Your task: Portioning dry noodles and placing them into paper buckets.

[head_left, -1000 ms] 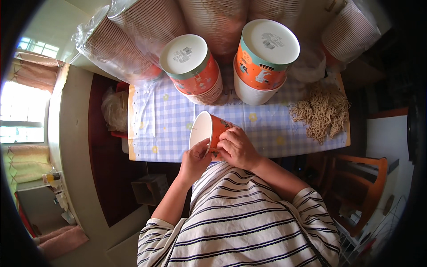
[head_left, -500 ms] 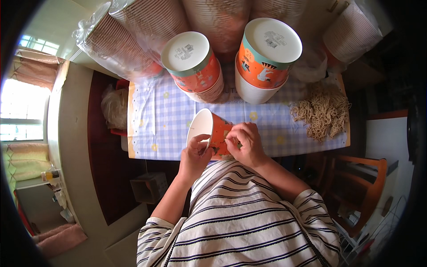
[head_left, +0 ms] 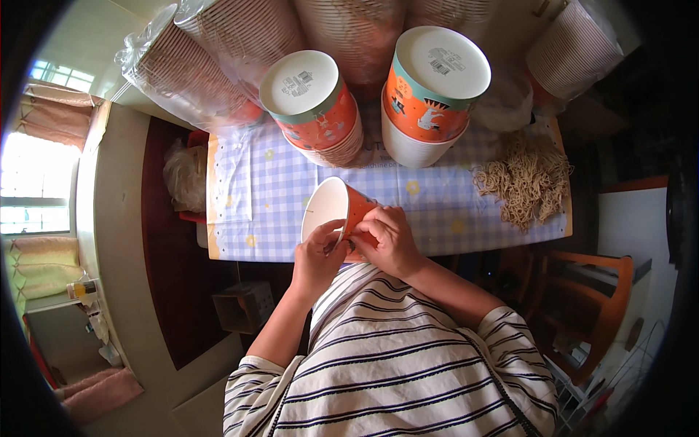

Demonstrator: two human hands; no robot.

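I tip the paper cup (head_left: pixel 336 213) sideways, left hand (head_left: pixel 318 256) and right hand (head_left: pixel 387 239) fingers pinching its rim for inspection.

Home room used for piecework: a small table (head_left: pixel 240 218) with a blue checked cloth (head_left: pixel 277 182), a curtained window (head_left: pixel 29 182) at left, a wooden chair (head_left: pixel 597 306) at right, a cardboard box (head_left: pixel 244 306) on the floor. Stock on and behind the table: sleeves of nested paper cups in clear plastic (head_left: pixel 189 65), two stacks of orange printed cups (head_left: pixel 313 102) standing upside down, a heap of dry noodles (head_left: pixel 524 178) (loose on the cloth). Household scale throughout, no shop fittings or machinery in view.
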